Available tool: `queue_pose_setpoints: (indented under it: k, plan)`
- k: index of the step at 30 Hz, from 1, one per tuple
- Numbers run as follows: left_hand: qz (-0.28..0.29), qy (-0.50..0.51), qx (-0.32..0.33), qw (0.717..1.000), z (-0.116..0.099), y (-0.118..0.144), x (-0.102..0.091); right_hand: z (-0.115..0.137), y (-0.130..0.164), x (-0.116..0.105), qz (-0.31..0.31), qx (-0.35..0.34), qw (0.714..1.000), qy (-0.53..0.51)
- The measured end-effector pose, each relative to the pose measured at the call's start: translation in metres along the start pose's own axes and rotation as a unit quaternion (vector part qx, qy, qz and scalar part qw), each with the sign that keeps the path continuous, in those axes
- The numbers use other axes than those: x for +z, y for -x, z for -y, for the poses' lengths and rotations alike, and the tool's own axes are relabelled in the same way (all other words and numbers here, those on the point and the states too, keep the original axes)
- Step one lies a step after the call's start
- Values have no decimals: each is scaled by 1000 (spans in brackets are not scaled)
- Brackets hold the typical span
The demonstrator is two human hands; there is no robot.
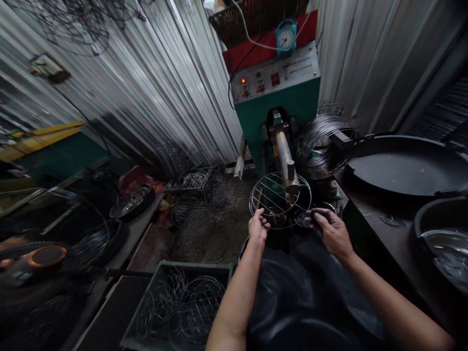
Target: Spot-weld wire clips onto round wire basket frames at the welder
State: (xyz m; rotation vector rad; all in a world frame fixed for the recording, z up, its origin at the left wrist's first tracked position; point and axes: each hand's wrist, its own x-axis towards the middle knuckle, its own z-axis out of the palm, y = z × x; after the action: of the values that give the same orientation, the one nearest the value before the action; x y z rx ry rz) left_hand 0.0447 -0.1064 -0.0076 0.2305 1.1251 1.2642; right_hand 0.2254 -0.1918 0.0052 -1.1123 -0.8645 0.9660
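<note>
left fingers [259, 214] grip round wire rack [271, 193] below machine arm [284, 152] | right fingers [322, 215] seemingly pinch small wire piece [302, 219] | rack likely light, stiff: take rim

Right of the green machine [252, 126], a dark counter [397, 243] carries a broad black pan [402, 168], nearest the machine, then a small bunch of wire pieces [393, 222] and, farther off, a deep black basin [431, 219]. Wire racks [188, 212] litter the floor [234, 234] left of the machine.
</note>
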Motion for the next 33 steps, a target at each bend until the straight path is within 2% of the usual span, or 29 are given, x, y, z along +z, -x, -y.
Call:
queue_pose_setpoints:
  k: [2,4,9,18,20,24,27,30,33]
  plan:
    - [-4,11,12,1000,2,0,-1,-9,-6,13,34,-14,999,28]
    - [-1,13,34,999,5,1,-3,-21,-8,18,59,-12,995,79]
    - [-6,-1,91,996,11,5,0,-30,-5,10,77,5,982,172]
    - [6,2,75,997,9,7,5,-16,-11,5,112,-8,968,224]
    - [11,5,69,998,8,5,6,-12,-10,6,120,-28,968,218]
    - [9,4,17,1000,6,0,8,-2,-8,8,81,-84,982,150]
    - [3,2,8,1000,5,-1,9,-3,-10,8,68,-58,987,134]
    - [0,-6,33,999,6,1,11,-11,-12,7,104,-18,977,185]
    - [4,-12,61,998,7,2,12,-18,-14,6,105,15,972,211]
